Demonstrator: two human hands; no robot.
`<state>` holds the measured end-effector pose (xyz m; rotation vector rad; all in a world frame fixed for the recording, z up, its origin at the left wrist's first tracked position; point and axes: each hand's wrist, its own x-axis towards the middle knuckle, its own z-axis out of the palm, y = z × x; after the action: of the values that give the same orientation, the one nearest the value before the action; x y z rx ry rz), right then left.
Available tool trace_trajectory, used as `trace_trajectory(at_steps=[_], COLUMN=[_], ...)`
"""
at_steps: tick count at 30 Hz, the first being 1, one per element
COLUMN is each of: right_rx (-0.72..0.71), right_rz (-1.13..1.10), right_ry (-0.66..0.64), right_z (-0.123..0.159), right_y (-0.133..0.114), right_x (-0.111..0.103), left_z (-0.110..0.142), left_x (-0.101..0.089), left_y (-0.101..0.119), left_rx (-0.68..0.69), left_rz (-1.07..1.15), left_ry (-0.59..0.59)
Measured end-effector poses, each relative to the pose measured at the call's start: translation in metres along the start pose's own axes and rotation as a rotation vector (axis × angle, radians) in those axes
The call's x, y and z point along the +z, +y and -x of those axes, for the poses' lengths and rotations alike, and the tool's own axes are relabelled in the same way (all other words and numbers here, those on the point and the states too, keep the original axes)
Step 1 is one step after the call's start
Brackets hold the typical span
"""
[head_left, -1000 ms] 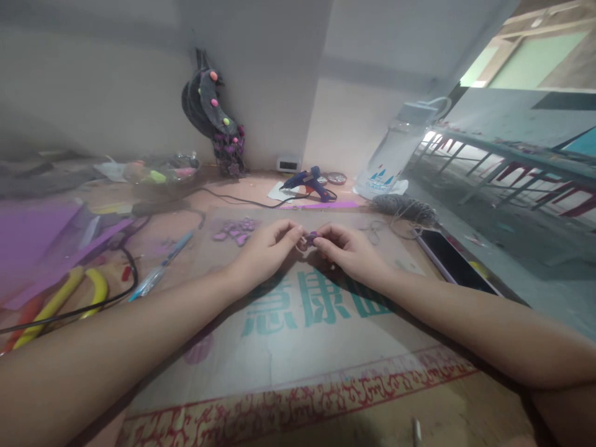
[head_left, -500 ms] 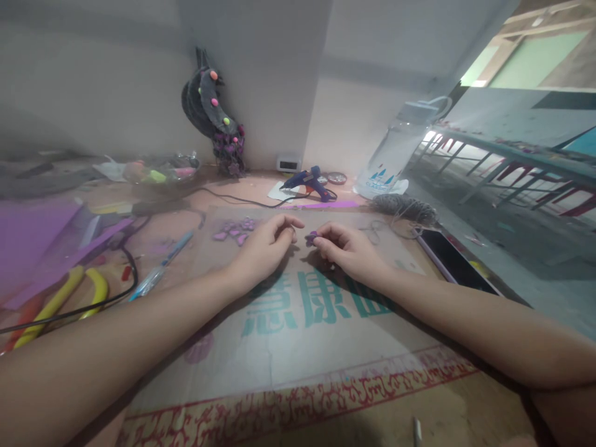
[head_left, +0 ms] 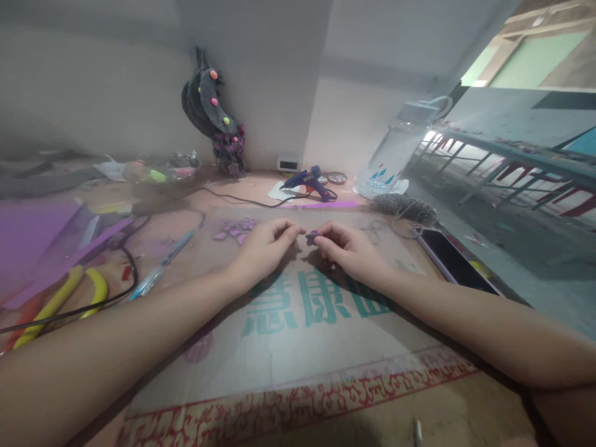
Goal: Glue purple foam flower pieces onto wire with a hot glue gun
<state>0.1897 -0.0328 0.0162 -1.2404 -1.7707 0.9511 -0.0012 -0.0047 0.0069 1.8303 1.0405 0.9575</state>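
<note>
Small purple piece pinched in the right hand, its free end towards the left

In the head view, a small dark purple piece (head_left: 310, 238) sticks out from the fingertips of the right hand (head_left: 349, 251), its free end pointing across at the left hand (head_left: 267, 249). Its long axis seems to run roughly from one hand to the other, though it is too small and blurred to be sure.

The piece sits between the two hands, gripped by the thumb and forefinger of the right. The left hand is curled, with thumb and forefinger tips drawn close together just beside the piece; whether anything is pinched between them cannot be told. Both hands are above a printed sheet (head_left: 321, 357) with teal characters, spread on the worktop (head_left: 254, 186).

Half a second ago the left forefinger stretched out clear of the thumb; now the two tips have come together near the piece. The right hand and its grip look unchanged.

Just beyond the left hand, on its outer side, lie loose purple pieces (head_left: 233, 231). Straight beyond both hands is a blue glue gun (head_left: 308, 180). Outward of the right hand are a phone (head_left: 459, 264) and, farther forward, grey yarn (head_left: 407, 209) and a clear bottle (head_left: 393, 152).
</note>
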Motion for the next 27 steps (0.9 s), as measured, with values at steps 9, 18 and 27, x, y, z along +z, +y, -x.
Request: trace_trajectory(at_steps=[9, 18, 27], right_rx=[-0.043, -0.102, -0.035], right_rz=[-0.024, -0.072, 0.070], right_ry=[-0.006, -0.097, 0.001], right_z=[-0.0002, 0.0014, -0.0003], right_y=[0.0046, 0.0024, 0.0044], right_x=[-0.0001, 0.0000, -0.0031], left_z=[0.0026, 0.0005, 0.0016], left_x=[0.0018, 0.0018, 0.0024], left_y=[0.0081, 0.0046, 0.0016], left_rx=[0.024, 0.045, 0.046], left_rz=[-0.090, -0.092, -0.032], left_ry=[-0.027, 0.037, -0.017])
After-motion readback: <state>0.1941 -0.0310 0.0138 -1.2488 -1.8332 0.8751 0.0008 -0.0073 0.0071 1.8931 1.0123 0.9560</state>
